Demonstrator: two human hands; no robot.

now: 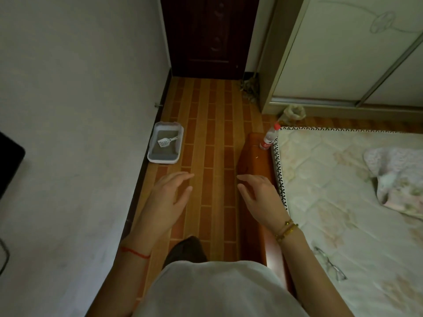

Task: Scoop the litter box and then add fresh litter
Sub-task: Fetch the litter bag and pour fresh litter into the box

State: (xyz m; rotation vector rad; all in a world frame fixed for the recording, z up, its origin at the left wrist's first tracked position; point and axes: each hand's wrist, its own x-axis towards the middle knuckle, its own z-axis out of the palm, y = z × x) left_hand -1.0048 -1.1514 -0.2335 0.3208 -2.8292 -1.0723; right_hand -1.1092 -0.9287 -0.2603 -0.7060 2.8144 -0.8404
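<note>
1. The litter box (163,161) is on the floor (210,133), pushed up against the left wall (80,88), well ahead of both hands. It's a pale, whitish rectangular tray with rounded corners and a raised rim.
2. Inside it there's a flat layer of grey litter. A white slotted scoop (165,141) lies on top, head toward the near-left and handle pointing to the far-right corner.
3. The left hand (170,193) is held out in the air over the floor, fingers loose and slightly spread, holding nothing. There's a red string on that wrist.
4. The right hand (258,193) is the same: relaxed, released, nothing in it, hanging just above the wooden bed frame (254,156). It has beaded bracelets on the wrist.
5. A clear bottle (270,137) with a red cap stands on the far corner of the frame, right beside the mattress (343,191).
6. A pair of glasses (329,264) lies on the mattress near the right arm.
7. A dark door (209,35) closes off the far end of the floor strip.
</note>
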